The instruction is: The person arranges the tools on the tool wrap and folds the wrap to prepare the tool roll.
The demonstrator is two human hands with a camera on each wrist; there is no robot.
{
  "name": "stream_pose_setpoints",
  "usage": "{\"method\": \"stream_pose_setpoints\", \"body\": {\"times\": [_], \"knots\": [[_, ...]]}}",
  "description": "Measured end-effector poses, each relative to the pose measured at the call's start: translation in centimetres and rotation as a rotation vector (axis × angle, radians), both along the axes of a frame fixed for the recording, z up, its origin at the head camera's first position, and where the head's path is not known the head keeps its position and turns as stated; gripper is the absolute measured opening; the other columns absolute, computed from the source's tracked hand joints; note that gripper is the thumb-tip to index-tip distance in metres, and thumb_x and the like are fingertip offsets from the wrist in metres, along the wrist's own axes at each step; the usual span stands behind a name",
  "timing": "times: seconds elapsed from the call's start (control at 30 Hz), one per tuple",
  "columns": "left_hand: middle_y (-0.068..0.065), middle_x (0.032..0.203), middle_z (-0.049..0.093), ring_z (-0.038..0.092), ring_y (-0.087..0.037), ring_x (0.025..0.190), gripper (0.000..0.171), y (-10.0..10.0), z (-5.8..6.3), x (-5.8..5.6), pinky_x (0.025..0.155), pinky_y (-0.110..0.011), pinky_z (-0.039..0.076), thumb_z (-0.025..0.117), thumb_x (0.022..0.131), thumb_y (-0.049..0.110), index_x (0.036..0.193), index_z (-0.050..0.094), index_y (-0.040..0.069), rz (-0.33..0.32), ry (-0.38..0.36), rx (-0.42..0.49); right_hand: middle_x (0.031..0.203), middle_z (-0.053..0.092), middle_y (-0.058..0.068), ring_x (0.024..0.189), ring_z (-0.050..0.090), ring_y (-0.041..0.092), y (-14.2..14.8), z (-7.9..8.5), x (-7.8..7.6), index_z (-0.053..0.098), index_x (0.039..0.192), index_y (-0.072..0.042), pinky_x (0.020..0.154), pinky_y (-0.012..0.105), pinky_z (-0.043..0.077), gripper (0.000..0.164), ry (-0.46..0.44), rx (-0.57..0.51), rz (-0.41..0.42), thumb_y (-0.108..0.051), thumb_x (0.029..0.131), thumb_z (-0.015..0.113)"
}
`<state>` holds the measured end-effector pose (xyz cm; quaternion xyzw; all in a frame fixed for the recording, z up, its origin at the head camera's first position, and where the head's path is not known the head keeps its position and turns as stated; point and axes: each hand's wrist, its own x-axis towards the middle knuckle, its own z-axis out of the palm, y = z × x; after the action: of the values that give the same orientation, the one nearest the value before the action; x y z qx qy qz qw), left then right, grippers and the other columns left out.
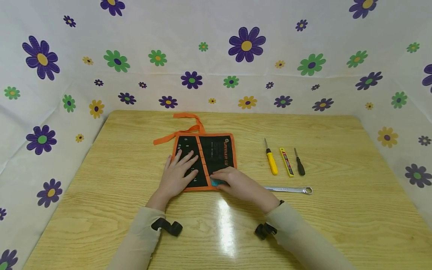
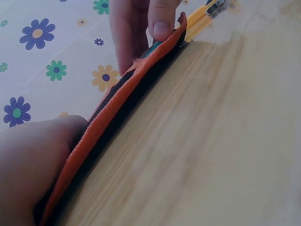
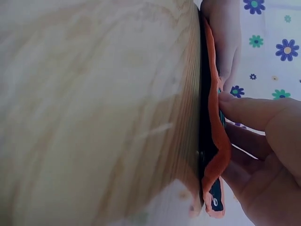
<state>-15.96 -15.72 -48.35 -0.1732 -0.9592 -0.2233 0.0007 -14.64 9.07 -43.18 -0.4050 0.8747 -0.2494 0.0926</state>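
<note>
A black tool pouch [image 1: 216,150] with orange edging lies spread on the table, a slanted orange strip crossing it and white numbers printed on its left part. My left hand [image 1: 177,174] rests on that left part with its fingers spread. At the pouch's lower edge, my right hand [image 1: 237,183] pinches a small teal thing [image 1: 217,182] beside the orange strip. Fingers cover most of this teal thing, so I cannot tell its kind. In the right wrist view, the thumb [image 3: 240,107] presses close by the pouch's orange rim [image 3: 221,162].
A combination wrench [image 1: 290,189] lies right of the right hand, partly hidden by it. Beyond it are a yellow-handled screwdriver [image 1: 271,162], a slim yellow case [image 1: 287,162] and a dark-handled screwdriver [image 1: 299,165]. Orange ties [image 1: 189,129] trail from the pouch's top edge.
</note>
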Motion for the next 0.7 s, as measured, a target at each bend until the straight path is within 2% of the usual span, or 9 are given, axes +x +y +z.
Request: {"method": "stream_pose_setpoints", "body": {"times": [0.1,0.27,0.43,0.7], "knots": [[0.005,0.155,0.026,0.006,-0.027,0.145,0.054,-0.1,-0.1,0.0,0.112,-0.054,-0.003,0.044,0.099,0.047,0.148,0.038,0.026,0.001,-0.001,-0.001,0.133,0.055,0.015,0.121,0.052,0.030,0.6,0.2,0.3,0.061,0.129,-0.003,0.096,0.041,0.045,0.037,-0.039,-0.001,0.001,-0.012,0.092,0.064],[0.005,0.155,0.025,0.005,-0.027,0.145,0.054,-0.2,-0.1,0.0,0.112,-0.054,-0.003,0.044,0.099,0.048,0.148,0.038,0.026,-0.005,0.003,0.008,0.136,0.052,0.016,0.123,0.050,0.032,2.0,0.6,0.9,0.060,0.130,-0.003,0.098,0.044,0.043,0.038,-0.058,0.005,-0.029,-0.012,0.093,0.064],[0.005,0.155,0.025,0.005,-0.027,0.145,0.055,-0.1,-0.1,0.0,0.112,-0.054,-0.004,0.044,0.099,0.048,0.149,0.037,0.026,-0.003,-0.001,0.007,0.133,0.055,0.013,0.121,0.051,0.031,3.8,0.6,1.4,0.061,0.127,-0.004,0.097,0.044,0.043,0.037,-0.039,0.021,-0.094,-0.014,0.093,0.064],[0.004,0.155,0.026,0.006,-0.028,0.145,0.055,0.0,0.1,0.1,0.112,-0.054,-0.003,0.044,0.099,0.047,0.149,0.037,0.025,-0.005,-0.012,0.007,0.124,0.061,0.012,0.117,0.054,0.030,7.1,0.1,1.7,0.065,0.121,-0.002,0.096,0.045,0.044,0.032,0.031,-0.011,-0.180,-0.007,0.090,0.066]]}}
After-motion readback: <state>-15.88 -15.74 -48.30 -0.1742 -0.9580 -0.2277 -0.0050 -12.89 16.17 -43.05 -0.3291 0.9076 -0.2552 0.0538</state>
